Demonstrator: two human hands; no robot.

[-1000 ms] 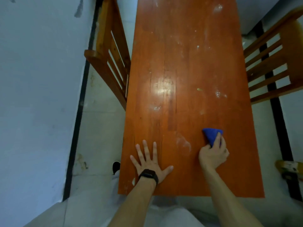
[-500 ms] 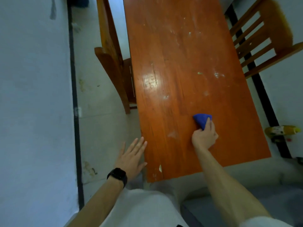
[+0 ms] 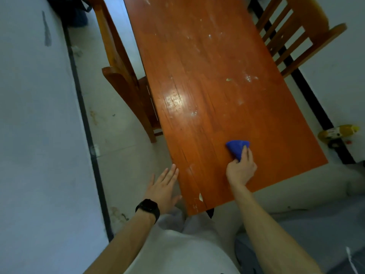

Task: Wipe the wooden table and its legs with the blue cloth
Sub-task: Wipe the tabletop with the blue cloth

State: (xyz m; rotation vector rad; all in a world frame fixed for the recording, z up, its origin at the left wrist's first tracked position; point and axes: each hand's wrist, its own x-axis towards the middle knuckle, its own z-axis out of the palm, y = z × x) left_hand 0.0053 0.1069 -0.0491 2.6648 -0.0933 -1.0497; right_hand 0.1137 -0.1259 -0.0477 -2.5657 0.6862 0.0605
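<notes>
A long orange-brown wooden table (image 3: 207,80) runs away from me, its top marked with whitish smears and a glare patch. My right hand (image 3: 241,168) holds a folded blue cloth (image 3: 237,147) and presses it on the tabletop near the front right part. My left hand (image 3: 164,187), with a black watch on the wrist, hovers with straight fingers just off the table's left edge near the front corner, holding nothing. The table legs are hidden under the top.
A wooden chair (image 3: 122,76) stands close along the table's left side, another wooden chair (image 3: 300,34) at the right. A yellow bottle (image 3: 339,132) lies on the floor at the right. A white wall (image 3: 35,135) rises at the left, with a dark bag (image 3: 73,10) far back.
My left hand has lifted off the tabletop and moved left past the table's edge. My view has swung so the table lies tilted. The right hand stays on the cloth.
</notes>
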